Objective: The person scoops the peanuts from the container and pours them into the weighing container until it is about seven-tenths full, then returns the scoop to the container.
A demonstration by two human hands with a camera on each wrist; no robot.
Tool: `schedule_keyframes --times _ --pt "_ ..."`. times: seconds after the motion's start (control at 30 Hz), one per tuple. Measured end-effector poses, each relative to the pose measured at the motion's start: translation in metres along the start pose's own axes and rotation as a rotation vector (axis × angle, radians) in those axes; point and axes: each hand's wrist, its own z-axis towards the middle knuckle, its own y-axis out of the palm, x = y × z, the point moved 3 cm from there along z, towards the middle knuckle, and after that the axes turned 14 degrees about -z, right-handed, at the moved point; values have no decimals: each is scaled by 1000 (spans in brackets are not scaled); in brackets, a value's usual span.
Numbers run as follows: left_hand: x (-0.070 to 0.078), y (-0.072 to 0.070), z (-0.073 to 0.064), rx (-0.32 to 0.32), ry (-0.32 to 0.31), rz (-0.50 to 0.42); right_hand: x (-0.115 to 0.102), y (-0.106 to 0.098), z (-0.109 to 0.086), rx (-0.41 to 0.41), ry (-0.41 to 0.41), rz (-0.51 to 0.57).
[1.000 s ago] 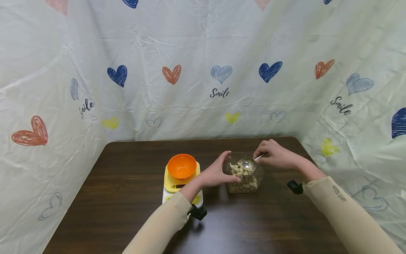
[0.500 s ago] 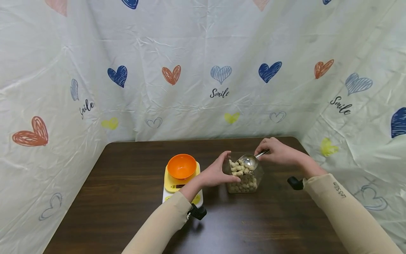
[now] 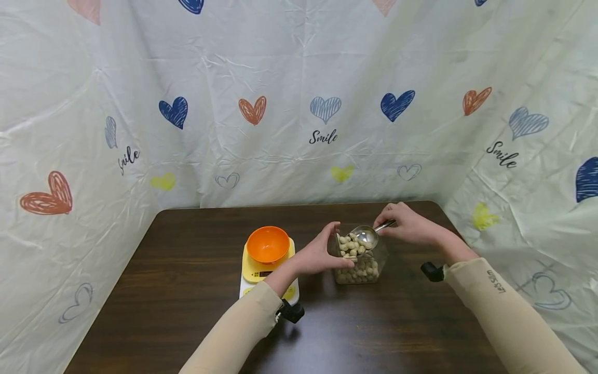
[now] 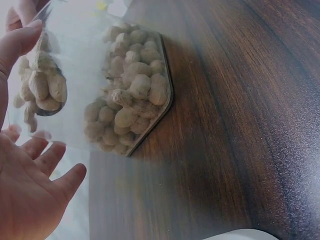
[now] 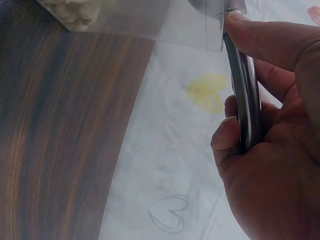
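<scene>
A clear plastic container (image 3: pixel 382 258) on the table holds peanuts in their shells (image 3: pixel 366 271). Thumb on the near side and fingers across the left, my left hand (image 3: pixel 316 257) grips it by the upper rim. My right hand (image 3: pixel 404 222) holds a metal scoop (image 3: pixel 366 236) by its handle (image 5: pixel 244 95), fingers curled round it in the right wrist view. The bowl of the scoop lies tilted inside the container mouth. Through the clear wall (image 4: pixel 82 65) in the left wrist view, several peanuts (image 4: pixel 42 85) show against the scoop, above the lower heap.
Left of the container stands a yellow and white kitchen scale (image 3: pixel 252 272) with an orange bowl (image 3: pixel 268 245) on it. My left forearm passes over part of the scale. Behind the dark wooden table (image 3: pixel 187 291) hangs a white sheet (image 3: pixel 280 156) printed with hearts.
The scoop rose slightly out of the peanuts toward the right, then came back a little left and tilted within the container. My left hand and the container have stayed in place.
</scene>
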Motion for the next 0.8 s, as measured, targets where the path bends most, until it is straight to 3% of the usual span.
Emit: schedule_keyframes --times 0.6,0.8 --pt "1 0 0 -5 17 -2 4 -9 -2 -4 -16 16" --pt "1 0 0 -1 15 -2 8 -7 -2 -10 -14 64"
